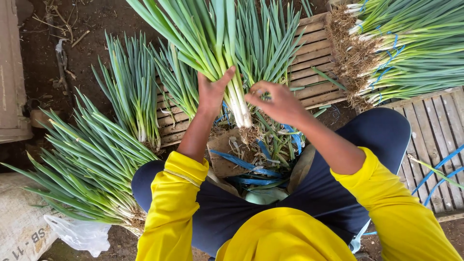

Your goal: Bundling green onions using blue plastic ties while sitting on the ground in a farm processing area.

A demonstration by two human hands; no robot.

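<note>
My left hand (211, 92) grips a bunch of green onions (212, 38) just above the white stalks, holding it upright with the roots (249, 135) hanging down. My right hand (278, 101) is right beside the white stalks, fingers curled and touching the bunch from the right side. Below the hands, between my knees, lie trimmed leaves and blue plastic straps (241, 164) on a brown sheet. My sleeves are yellow, my trousers dark blue.
Loose bunches of green onions lie on the left (92, 164) and upright (133, 92) on a wooden pallet (316, 53). A strapped pile of onions (401, 48) lies top right. A second pallet (442, 130), a sack (21, 222) and a clear plastic bag (79, 234) sit on the dirt floor.
</note>
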